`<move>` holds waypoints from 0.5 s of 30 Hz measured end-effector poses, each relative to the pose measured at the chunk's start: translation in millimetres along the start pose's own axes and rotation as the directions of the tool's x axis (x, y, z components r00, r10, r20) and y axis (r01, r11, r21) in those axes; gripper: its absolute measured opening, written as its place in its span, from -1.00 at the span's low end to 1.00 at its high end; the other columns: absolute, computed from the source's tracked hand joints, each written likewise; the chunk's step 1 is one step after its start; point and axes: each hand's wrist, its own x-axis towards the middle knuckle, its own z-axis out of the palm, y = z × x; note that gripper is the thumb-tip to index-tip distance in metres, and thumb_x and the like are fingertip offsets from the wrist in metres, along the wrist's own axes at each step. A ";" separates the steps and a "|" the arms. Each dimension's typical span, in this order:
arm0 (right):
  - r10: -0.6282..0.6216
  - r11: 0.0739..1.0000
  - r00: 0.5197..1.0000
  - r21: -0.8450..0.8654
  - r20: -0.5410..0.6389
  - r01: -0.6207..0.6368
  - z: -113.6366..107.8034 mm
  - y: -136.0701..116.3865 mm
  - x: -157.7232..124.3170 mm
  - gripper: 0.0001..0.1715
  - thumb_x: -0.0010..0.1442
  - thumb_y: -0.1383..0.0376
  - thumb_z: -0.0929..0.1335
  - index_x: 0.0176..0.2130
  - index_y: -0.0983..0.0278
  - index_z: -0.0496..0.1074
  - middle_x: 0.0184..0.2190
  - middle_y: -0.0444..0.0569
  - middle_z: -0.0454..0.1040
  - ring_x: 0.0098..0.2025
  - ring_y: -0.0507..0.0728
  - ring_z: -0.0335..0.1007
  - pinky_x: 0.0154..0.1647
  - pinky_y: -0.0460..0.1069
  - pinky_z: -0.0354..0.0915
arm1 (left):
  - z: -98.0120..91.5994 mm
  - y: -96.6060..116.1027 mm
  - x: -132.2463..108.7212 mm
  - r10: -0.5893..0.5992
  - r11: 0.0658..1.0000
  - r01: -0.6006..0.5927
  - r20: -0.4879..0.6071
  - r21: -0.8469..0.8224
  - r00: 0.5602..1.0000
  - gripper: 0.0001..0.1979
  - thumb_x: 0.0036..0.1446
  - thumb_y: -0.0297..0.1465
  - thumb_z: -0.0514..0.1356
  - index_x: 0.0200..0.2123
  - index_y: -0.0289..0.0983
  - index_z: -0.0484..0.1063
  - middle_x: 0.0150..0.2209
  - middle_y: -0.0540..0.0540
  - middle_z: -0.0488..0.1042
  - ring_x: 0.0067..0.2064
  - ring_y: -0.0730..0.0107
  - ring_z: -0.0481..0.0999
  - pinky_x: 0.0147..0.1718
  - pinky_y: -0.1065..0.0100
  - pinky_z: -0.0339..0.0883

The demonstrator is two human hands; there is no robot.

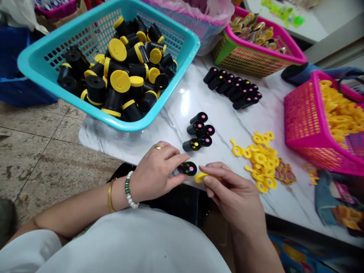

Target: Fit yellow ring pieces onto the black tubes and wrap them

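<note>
At the near edge of the worktop (pixel 223 123), the half-closed left hand (pixel 156 170) grips a black cylinder (pixel 189 168); just beside it, the right hand (pixel 234 191) pinches a yellow piece (pixel 200 177), near piled yellow rings (pixel 260 158).

Bright, diffuse light, white glare on the marbled tabletop (pixel 184 101), soft blur and stretching toward the edges

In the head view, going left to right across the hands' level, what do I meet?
Gold bangle, beaded bracelet, left hand, black cylinder, yellow piece, right hand, pile of yellow rings, pink basket.
</note>
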 end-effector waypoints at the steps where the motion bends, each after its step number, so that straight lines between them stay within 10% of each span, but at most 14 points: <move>1: 0.028 0.999 0.999 0.026 0.017 -0.029 3.6 -3.0 0.9 -0.80 0.13 0.20 0.49 -0.18 0.14 0.61 -0.32 -0.10 0.45 -0.62 -0.08 0.24 -0.73 -0.13 0.15 | 0.7 -0.1 0.7 0.003 1.000 -0.003 0.000 -0.001 1.000 -0.72 0.20 -0.33 0.25 -0.03 -0.25 0.51 -0.20 -0.13 0.52 -0.12 0.21 0.43 -0.06 0.18 0.36; 15: 0.274 0.958 0.960 0.071 0.050 -0.277 21.7 -11.0 11.5 -0.60 0.10 0.06 0.50 -0.21 0.23 0.38 -0.74 -0.28 0.32 -0.80 -0.05 0.17 -0.82 -0.19 0.09 | -5.2 4.9 7.5 -0.039 0.996 0.052 0.184 -0.068 0.982 -0.88 0.21 -0.34 0.23 -0.23 -0.22 0.54 -0.46 0.01 0.50 -0.34 0.34 0.45 -0.27 0.29 0.26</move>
